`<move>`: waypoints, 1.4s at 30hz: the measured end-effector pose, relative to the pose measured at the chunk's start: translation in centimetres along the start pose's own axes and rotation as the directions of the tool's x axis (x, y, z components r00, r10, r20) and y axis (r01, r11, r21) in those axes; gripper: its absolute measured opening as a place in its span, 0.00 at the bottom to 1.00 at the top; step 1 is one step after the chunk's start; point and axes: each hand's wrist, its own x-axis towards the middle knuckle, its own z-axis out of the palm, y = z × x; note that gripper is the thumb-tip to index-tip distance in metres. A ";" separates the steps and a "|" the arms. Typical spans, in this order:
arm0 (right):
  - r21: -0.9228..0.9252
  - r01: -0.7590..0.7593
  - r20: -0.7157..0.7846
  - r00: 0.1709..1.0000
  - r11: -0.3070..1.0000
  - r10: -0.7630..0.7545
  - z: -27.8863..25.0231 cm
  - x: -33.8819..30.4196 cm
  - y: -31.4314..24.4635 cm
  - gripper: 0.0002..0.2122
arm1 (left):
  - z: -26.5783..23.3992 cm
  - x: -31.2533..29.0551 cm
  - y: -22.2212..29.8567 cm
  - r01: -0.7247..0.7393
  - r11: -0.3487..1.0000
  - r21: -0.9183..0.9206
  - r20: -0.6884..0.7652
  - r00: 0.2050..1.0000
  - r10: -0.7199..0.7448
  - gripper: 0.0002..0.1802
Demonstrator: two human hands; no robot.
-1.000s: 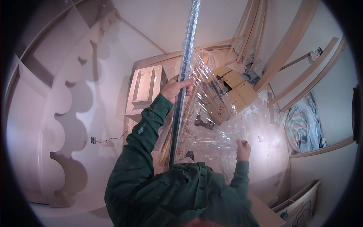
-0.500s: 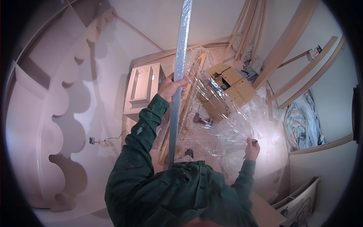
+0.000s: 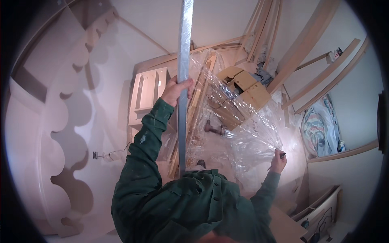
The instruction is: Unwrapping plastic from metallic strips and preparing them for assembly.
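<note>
A long grey flat strip (image 3: 185,44) stands upright in front of me, reaching past the top of the view. My left hand (image 3: 175,90) is wrapped around it at about mid-height. A sheet of clear plastic film (image 3: 239,125) hangs off the strip and stretches to the right. My right hand (image 3: 278,158) pinches the film's far edge, together with a small dark tool. My green sleeves fill the lower part of the view.
Below lie a cardboard box (image 3: 247,87), wooden strips (image 3: 198,105) and a power drill (image 3: 212,128). A white panel with a scalloped edge (image 3: 69,133) stands at the left. Long wooden mouldings (image 3: 308,48) lean at the upper right. A patterned cloth (image 3: 320,129) lies at the right.
The strip has swung from a slight tilt to nearly vertical. My right hand has moved to the right and down, drawing the film further away from the strip.
</note>
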 end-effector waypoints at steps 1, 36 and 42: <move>0.010 0.017 -0.014 1.000 1.000 -0.017 -0.2 0.4 0.4 0.07 | -0.2 -0.1 -0.1 -0.015 0.999 -0.033 0.004 1.000 0.015 0.12; -0.014 0.485 0.274 0.843 0.874 -0.463 -1.9 3.3 -13.7 0.27 | 25.3 8.7 4.6 -0.314 0.889 -0.334 0.388 0.814 0.433 0.14; -0.084 0.686 0.552 0.636 0.723 -0.539 4.8 6.1 -14.4 0.27 | 33.4 7.9 -1.0 -0.469 0.854 -0.223 0.414 0.748 0.519 0.10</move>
